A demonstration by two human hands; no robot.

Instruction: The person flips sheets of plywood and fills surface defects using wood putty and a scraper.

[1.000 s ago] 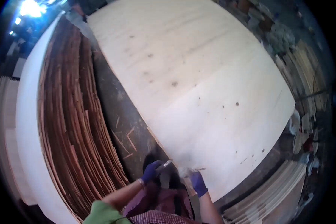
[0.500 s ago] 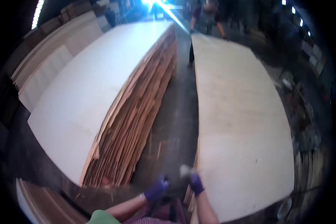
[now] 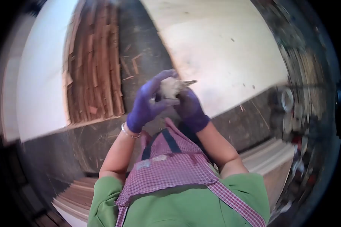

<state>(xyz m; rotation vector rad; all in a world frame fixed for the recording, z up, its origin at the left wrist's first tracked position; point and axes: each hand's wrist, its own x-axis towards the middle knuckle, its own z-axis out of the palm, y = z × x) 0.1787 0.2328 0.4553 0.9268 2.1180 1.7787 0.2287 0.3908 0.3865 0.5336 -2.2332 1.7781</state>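
Both hands wear purple gloves and meet in front of my chest around a whitish, lumpy object [image 3: 169, 87]. A thin, dark, pointed piece [image 3: 188, 82] sticks out of it to the right; its exact kind is not clear. My left hand [image 3: 149, 97] curves its thumb and fingers round the object's left side. On the other side my right hand [image 3: 192, 106] is closed against it, with the fingers partly hidden. Just beyond my hands lies the corner of a pale wood sheet [image 3: 223, 49].
To the left stands a stack of brown veneer sheets [image 3: 94, 64] under a pale top sheet [image 3: 41, 79]. Wood scraps [image 3: 135, 64] litter the dark floor between the stacks. More boards [image 3: 269, 155] lie low at right, near a white ring-shaped item [image 3: 287, 100].
My view has tilted down to my body and hands. The hands, formerly apart, have come together at the whitish object. The person at the far end is out of view.
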